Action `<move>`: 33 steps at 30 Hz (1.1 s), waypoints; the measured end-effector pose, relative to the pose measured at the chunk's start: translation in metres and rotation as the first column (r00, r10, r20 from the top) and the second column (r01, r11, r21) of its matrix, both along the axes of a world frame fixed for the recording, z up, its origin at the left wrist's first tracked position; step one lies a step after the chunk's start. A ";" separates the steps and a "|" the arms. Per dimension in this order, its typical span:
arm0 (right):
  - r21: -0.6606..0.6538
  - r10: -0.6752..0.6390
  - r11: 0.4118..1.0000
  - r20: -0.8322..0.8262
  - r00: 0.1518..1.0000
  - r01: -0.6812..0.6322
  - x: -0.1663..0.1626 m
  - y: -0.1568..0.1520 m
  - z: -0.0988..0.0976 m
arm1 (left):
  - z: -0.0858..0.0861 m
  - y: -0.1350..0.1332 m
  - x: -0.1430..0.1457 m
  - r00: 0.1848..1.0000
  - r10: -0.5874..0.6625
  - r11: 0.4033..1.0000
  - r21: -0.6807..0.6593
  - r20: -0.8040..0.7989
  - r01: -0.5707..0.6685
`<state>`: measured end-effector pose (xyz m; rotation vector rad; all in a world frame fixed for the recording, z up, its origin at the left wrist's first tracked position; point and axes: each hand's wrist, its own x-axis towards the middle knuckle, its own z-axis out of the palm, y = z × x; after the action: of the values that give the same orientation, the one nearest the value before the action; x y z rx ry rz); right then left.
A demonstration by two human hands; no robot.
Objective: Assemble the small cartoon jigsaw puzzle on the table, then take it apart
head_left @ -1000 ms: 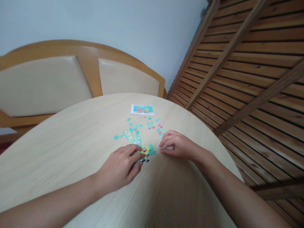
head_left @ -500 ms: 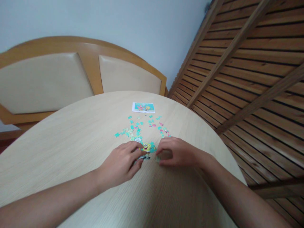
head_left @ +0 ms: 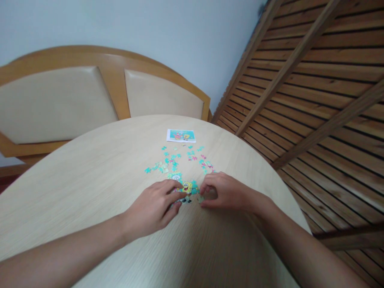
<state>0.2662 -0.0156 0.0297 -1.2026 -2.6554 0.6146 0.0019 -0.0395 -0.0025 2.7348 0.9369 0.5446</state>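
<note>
A joined part of a jigsaw puzzle (head_left: 187, 187) lies between my hands, showing a yellow cartoon figure on a turquoise ground. My left hand (head_left: 160, 202) rests over its left side, fingers stretched and apart, pressing on it and hiding some of it. On the right edge, my right hand (head_left: 220, 192) is bent with thumb and fingers curled about a small pale green puzzle piece (head_left: 200, 198). The fingers partly cover that piece, and I cannot tell whether it is joined to the rest. Loose turquoise and pink puzzle pieces (head_left: 174, 164) are scattered just beyond my hands.
The round pale wood table (head_left: 90, 172) carries everything. A picture card (head_left: 181, 136) with the cartoon scene lies behind the pieces. Beyond stands a cream-padded wooden bench back (head_left: 162, 88) against a wall, and a slatted wooden screen (head_left: 300, 100) rises at the right.
The joined puzzle part has shifted very slightly to the right and nearer. My right hand has moved a little right along with the pale piece; my left hand stays on the puzzle.
</note>
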 end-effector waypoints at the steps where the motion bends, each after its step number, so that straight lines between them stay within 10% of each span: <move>1: -0.007 0.000 1.000 -0.001 1.000 0.000 -0.001 0.000 0.000 | 0.000 0.000 0.000 1.000 -0.002 1.000 0.001 -0.002 0.002; 33: 0.131 0.091 0.988 -0.068 0.994 -0.082 -0.012 0.000 -0.010 | 0.002 -0.001 0.000 0.999 -0.034 0.999 0.019 0.018 0.033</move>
<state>0.2537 -0.0161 0.0196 -1.0154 -2.6512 0.4834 0.0023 -0.0400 -0.0008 2.7518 0.8843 0.5749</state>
